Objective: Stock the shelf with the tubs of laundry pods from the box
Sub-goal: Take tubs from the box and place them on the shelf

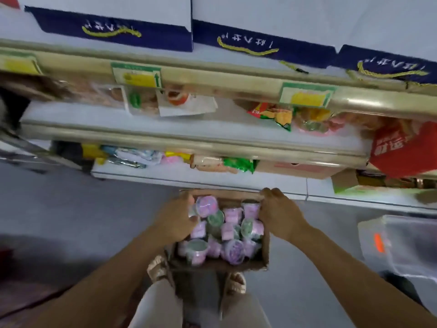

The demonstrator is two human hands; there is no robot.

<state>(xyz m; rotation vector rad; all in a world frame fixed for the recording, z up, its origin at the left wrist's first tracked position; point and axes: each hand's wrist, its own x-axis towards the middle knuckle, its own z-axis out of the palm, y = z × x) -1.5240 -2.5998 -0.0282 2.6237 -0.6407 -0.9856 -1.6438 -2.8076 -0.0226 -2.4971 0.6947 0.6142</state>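
**Both hands on the box, tubs sitting right under the fingers**

So the brown cardboard box (218, 263) is down low in front of the person's legs, just short of the bottom white shelf board (165, 172) of the store rack. It's packed with small round pink-and-purple plastic tubs of laundry pods (227, 230), lying every which way: some lids face up, some are on their sides, a couple have greenish tops. No single long axis to line up with, it's a jumble.

The left hand (176, 220) is curled over the box's left wall near the far left corner, fingers closed on the cardboard edge, thumb touching or nearly touching a tub there. The right hand (277, 213) is clamped over the far right corner, fingers wrapped over the rim. Neither hand has hold of a tub as far as I can tell.

What matters next, I'd guess: the tubs lie inward and slightly toward the person from both sets of fingers, and the shelf is away, past the box's far edge. The left hand looks closer to a tub, the purple-lidded one (206, 205) at the far left corner.
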